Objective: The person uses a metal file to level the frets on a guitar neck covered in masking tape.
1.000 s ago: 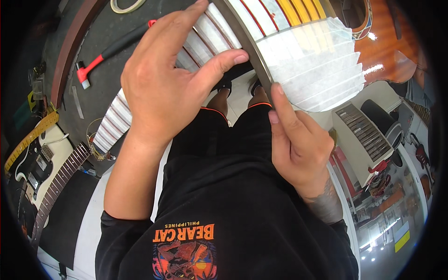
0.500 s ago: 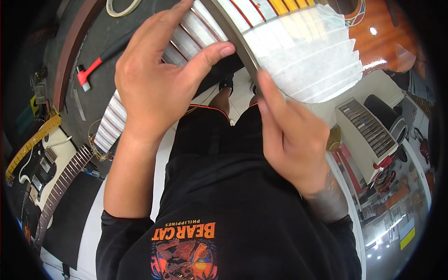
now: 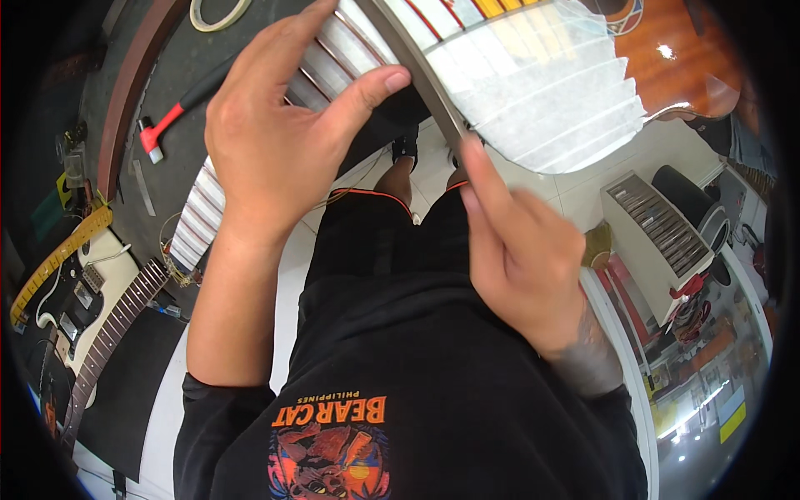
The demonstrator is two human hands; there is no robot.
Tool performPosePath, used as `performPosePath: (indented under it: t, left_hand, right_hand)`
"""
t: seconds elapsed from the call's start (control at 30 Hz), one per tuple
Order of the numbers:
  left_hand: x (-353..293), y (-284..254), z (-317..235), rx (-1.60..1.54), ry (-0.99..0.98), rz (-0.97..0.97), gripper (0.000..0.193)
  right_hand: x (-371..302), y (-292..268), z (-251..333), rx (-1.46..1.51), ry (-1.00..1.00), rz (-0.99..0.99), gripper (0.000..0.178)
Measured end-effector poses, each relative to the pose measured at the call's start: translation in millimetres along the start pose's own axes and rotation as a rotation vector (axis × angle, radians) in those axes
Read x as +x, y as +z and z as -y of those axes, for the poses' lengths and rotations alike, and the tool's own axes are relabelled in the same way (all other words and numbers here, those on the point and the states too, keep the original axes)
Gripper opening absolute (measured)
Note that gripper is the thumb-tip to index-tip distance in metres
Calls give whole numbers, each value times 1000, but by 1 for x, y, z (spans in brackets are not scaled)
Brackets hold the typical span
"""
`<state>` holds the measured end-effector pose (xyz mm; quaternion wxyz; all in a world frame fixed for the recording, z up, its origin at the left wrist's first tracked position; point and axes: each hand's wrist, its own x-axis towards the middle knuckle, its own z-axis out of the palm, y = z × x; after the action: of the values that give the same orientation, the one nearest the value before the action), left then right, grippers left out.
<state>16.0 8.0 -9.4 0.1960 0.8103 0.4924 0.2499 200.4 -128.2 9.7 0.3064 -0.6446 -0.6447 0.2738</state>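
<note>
Dark matting covers the bench [image 3: 175, 58] at the upper left, with a long brown strip [image 3: 125, 108] bending down toward its left side. A roll of pale tape [image 3: 218, 27] lies by the bench's far edge, and a red-and-black hammer [image 3: 150, 142] rests between the strip and the left hand [image 3: 262, 142]. Nearer the bench's lower left corner sit a cream electric guitar body [image 3: 100, 271] and a loose fretted neck [image 3: 108, 346]. Just right of these, a fretted neck wrapped in white tape [image 3: 346, 52] slants up beneath the left hand, which is spread open over it — thumb held wide of the fingers, gripping nothing. Its fingertips run so close to the top of the view that I cannot tell quite what they touch. Alongside the thumb a long dark bar [image 3: 421, 79] slopes down to the right hand [image 3: 525, 254], whose thumb and straight index finger pinch its lower end while the other fingers curl in. Beyond the bar, white masking tape [image 3: 550, 108] spreads across a glossy brown guitar body [image 3: 667, 71]. On the right stands a glass-topped counter [image 3: 708, 392] — a slotted box [image 3: 658, 237] sits by its far end.
</note>
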Motion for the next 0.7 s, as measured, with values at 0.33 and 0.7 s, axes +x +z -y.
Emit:
performPosePath:
  t: [0.33,0.7]
  left_hand:
    - [1,2,0,-3,23,-23,65]
    - [0,1,2,-2,47,-19,66]
  right_hand:
    - [-92,-34,-13,93,143,-9,46]
    - [-119,-30,-9,71,156,45,46]
